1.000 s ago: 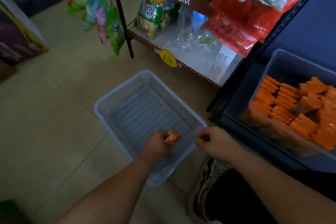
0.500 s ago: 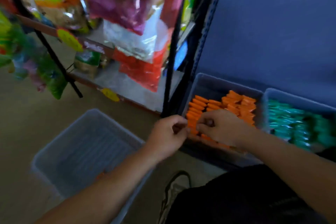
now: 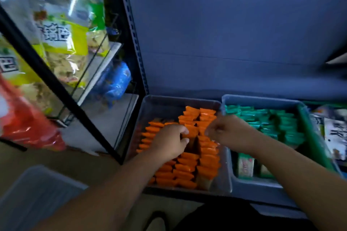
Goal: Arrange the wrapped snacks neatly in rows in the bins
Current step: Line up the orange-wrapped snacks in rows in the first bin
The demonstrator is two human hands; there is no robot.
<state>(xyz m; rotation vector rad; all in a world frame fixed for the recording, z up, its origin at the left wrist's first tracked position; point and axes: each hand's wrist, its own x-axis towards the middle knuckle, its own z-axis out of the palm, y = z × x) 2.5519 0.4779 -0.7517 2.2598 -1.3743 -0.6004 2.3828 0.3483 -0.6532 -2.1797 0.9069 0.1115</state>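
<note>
Left fingers (image 3: 180,130) seemingly around orange snack (image 3: 192,132)

Retail shop interior. A black metal rack (image 3: 56,88) carries large bagged snacks (image 3: 62,43); beside it stand a grey bin (image 3: 180,99) of orange wrapped snacks (image 3: 187,172) and a second bin (image 3: 262,99) of green wrapped snacks (image 3: 289,133), stocked in rows.

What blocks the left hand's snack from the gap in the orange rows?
Nothing visible: the left hand holds the orange snack at the edge of the open gap; the right hand sits beside it, off the gap.
</note>
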